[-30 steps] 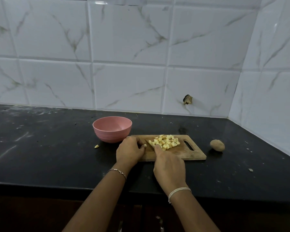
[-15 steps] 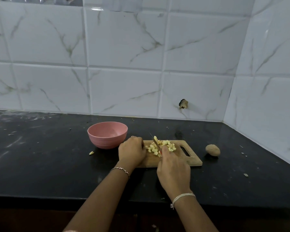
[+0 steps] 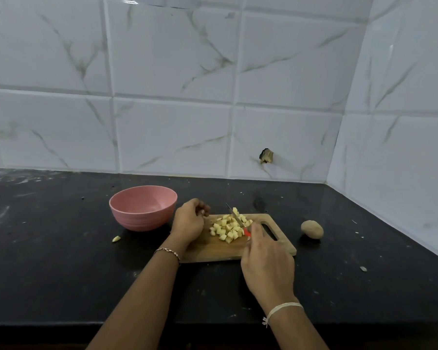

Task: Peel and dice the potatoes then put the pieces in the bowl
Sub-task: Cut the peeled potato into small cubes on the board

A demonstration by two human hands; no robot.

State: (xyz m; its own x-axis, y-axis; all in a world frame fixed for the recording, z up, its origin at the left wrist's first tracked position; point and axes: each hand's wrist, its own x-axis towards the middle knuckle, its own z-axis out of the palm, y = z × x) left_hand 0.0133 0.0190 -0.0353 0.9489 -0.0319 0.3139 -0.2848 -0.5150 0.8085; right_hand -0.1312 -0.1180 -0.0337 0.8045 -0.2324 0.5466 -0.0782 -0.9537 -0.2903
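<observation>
A pile of pale yellow potato dice (image 3: 229, 228) lies on the wooden cutting board (image 3: 213, 251). My right hand (image 3: 267, 263) grips a red-handled knife (image 3: 235, 217) whose blade points away over the dice. My left hand (image 3: 189, 222) hovers at the board's left end with its fingers curled; whether they hold a small piece is unclear. The pink bowl (image 3: 143, 207) stands just left of the board and looks empty. One unpeeled potato (image 3: 312, 229) sits on the counter right of the board.
A stray potato bit (image 3: 116, 238) lies on the black counter (image 3: 61, 261) in front of the bowl. Tiled walls close off the back and right side. A small scrap (image 3: 363, 268) lies at the right, near the counter's front.
My right hand has drawn back to the right with the knife, its blade now lifted over the dice. My left hand has come off the board's edge. The camera tilted slightly.
</observation>
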